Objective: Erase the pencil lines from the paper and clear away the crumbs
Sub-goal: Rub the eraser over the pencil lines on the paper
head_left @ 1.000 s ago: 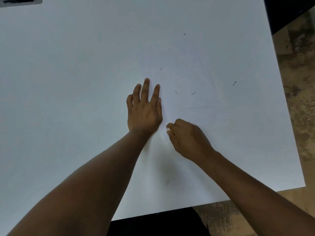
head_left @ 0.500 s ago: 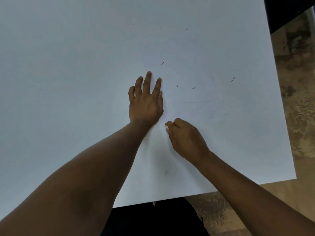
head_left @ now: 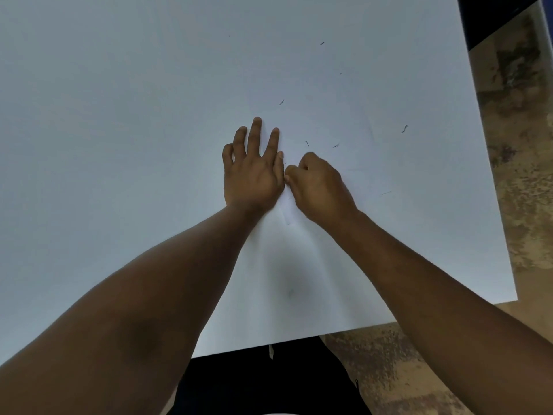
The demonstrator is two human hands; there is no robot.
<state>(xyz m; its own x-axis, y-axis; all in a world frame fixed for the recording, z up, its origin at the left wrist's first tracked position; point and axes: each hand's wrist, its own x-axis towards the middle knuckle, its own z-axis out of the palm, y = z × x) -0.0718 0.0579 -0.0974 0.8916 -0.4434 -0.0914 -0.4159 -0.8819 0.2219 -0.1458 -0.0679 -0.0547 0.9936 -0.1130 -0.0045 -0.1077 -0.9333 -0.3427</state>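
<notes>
From where I sit, this looks like the erasing step rather than the clean-up: I judge the rubbing is under way near the middle of the paper (head_left: pixel 149 145), a large white sheet that covers most of the tabletop and reaches its near edge. My left hand (head_left: pixel 254 172) lies flat on the sheet with fingers straight and slightly spread, pressing it down just beside the working spot. My right hand (head_left: pixel 318 187) is curled into a loose fist, its fingertips tucked against the sheet right next to the left thumb, the two hands touching or very nearly so. I take it that it pinches an eraser, but the fingers hide whatever is in them, so I cannot tell for certain. Faint pencil lines (head_left: pixel 386 192) show to the right of that hand, so I judge the erasing unfinished. Dark crumbs (head_left: pixel 404 129) lie scattered on the far and right parts of the sheet, well apart from each other. The next move, as I see it, calls for short strokes toward the remaining marks while the flat hand keeps the sheet from creasing; then a sweep to push the crumbs off the right edge toward the mottled floor (head_left: pixel 523 175).
</notes>
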